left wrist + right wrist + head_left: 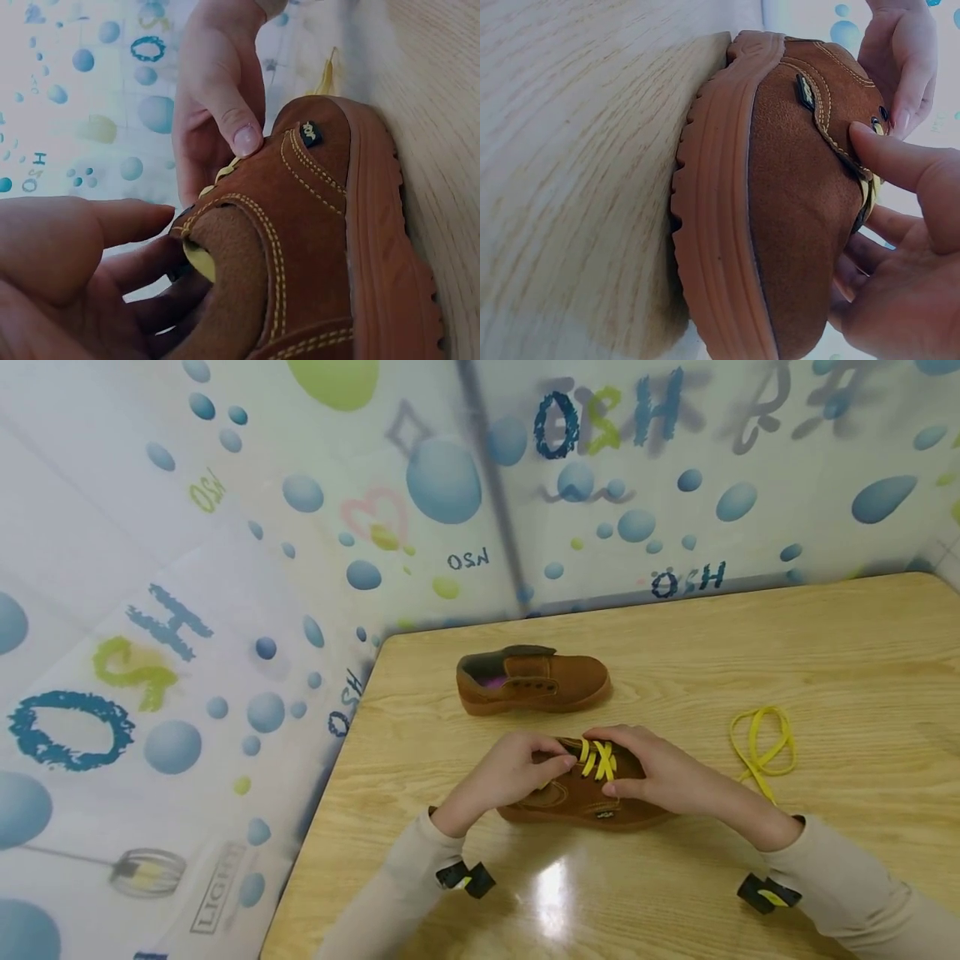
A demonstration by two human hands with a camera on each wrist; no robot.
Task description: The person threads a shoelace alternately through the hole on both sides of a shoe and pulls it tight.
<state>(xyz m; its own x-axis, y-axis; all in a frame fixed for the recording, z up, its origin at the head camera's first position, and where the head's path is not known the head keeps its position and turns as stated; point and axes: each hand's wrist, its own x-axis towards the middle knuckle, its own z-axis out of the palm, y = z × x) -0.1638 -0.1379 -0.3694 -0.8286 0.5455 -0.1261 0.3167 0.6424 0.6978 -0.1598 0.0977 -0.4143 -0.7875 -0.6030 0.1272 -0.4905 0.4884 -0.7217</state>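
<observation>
A brown suede shoe (577,806) with a tan sole stands upright on the table, its toe pointing right. A yellow shoelace (604,762) criss-crosses its front eyelets. At the shoe's opening, my left hand (517,770) pinches by the upper eyelet with thumb and forefinger; other fingers reach inside, by a bit of yellow lace (200,261). From the toe side, my right hand (667,772) grips the shoe across the lacing. Its thumb (889,156) presses the near eyelet flap, and its other fingers lie along the far side, partly hidden.
A second brown shoe (585,681), without a lace, stands behind the first, toe also to the right. To the right lies a loose, looped yellow shoelace (787,760) on the wooden table (847,660). Walls printed with blue drops (444,481) border the table's back and left.
</observation>
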